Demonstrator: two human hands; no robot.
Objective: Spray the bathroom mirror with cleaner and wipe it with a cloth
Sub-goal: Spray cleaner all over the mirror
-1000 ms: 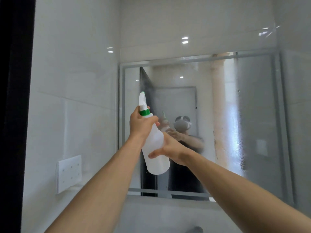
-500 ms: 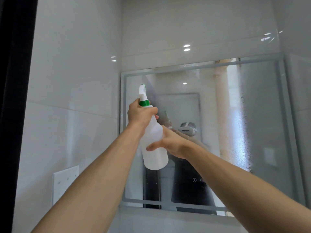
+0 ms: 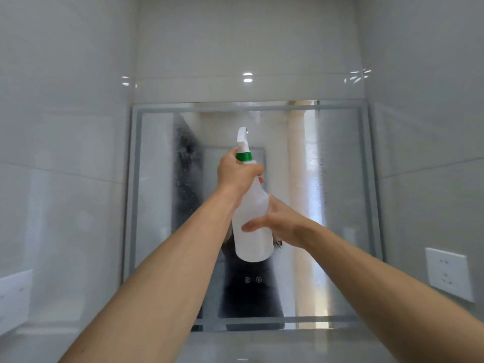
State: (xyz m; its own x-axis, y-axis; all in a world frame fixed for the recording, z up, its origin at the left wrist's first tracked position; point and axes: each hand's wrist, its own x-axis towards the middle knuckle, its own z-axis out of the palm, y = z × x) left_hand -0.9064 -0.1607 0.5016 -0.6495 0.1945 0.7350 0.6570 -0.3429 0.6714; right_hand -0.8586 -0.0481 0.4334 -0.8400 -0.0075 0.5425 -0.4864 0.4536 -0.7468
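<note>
So we're mid-spray here, I'd say; the mirror (image 3: 340,205) in the middle of the frame already has droplets and a misty film on it, heaviest down the dark strip left of centre and along the right of centre, so some cleaner is clearly on the glass; the lower part looks less speckled, though it's hard to be sure. Wiping hasn't started as far as I can tell, and no cloth shows anywhere in the frame, so that whole half of the job is left. The spray bottle (image 3: 251,226) is held up in front of the mirror, dead centre, tilted a bit with its white nozzle toward the upper part of the glass; it's cloudy translucent plastic, round-bodied, smooth, with a green collar under the trigger head. The left hand (image 3: 237,175) has its fingers curled round the neck just under that collar; whether a finger is on the trigger I can't tell; the right hand (image 3: 279,222) cups the body from the side, thumb lying across the front. Glossy pale wall tiles all round, a thin grey frame on the mirror, and a white socket plate (image 3: 449,277) at lower right.
</note>
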